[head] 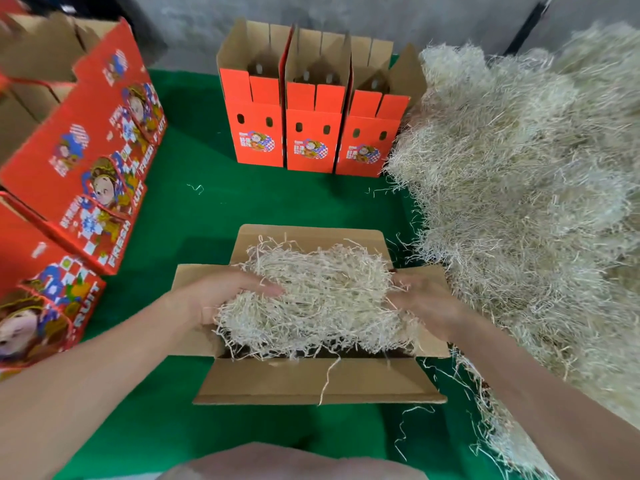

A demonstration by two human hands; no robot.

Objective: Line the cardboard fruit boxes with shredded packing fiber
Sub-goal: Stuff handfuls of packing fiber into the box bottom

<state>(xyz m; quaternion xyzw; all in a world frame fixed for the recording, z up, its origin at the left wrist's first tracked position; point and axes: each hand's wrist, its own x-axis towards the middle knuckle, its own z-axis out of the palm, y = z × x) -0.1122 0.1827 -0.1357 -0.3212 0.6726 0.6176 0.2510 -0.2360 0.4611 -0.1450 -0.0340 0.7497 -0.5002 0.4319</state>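
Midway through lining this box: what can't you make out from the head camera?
The open box floor: hidden under the fiber wad, head view.
Each grip: thumb of left hand, fingertips of right hand buried in the wad.
Insides of the three upright boxes: shadowed, lining unclear.
The fiber pile: cut off by the right edge.

green mat (194, 216), open box (311, 379), upright boxes (313, 143), fiber heap (519, 174)

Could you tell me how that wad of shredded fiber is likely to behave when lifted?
Probably very light and floppy: the fiber wad droops loosely between the left hand and right hand. It likely sheds: stray strands hang over the near flap of the open box.
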